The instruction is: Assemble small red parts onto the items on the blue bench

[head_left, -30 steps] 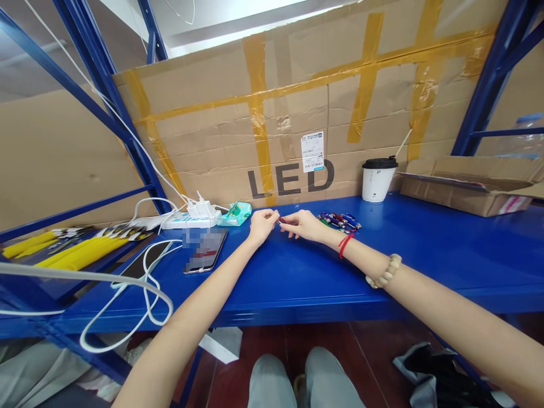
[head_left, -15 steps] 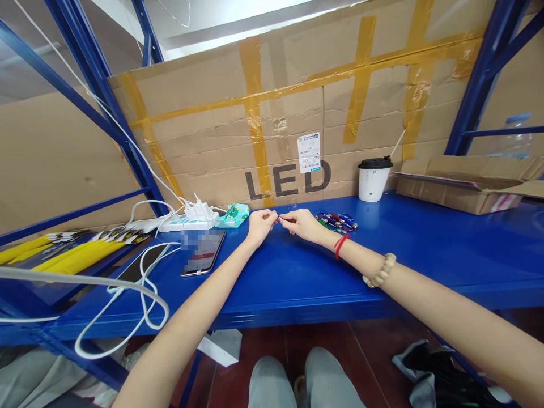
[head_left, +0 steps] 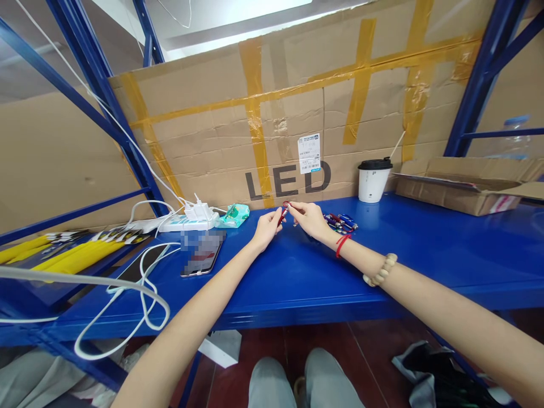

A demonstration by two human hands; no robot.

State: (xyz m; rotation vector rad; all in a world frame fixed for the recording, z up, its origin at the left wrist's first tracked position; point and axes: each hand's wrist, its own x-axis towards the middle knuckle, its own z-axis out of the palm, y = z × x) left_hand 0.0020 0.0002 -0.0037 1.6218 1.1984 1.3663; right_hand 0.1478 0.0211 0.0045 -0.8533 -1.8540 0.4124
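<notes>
Head view, seen from my remote station. A slim red item [head_left: 283, 215] stands between my two hands, above the blue table [head_left: 272, 277], its long axis slanting from lower left to upper right, with a thin red loop [head_left: 287, 203] at the upper end. My left hand [head_left: 267, 228] is the nearer to its lower end, the grip clamped on it between thumb and fingers. My right hand [head_left: 311, 220] meets the upper end from the right; I cannot tell whether that grip is closed on the loop or merely touches it. A pile of small coloured items [head_left: 342, 222] lies beyond the right wrist, partly masked by the hand. Compared with the frame half a second earlier, both hands sit slightly further right, more of the red item is exposed, and the loop now rises above the fingertips.
</notes>
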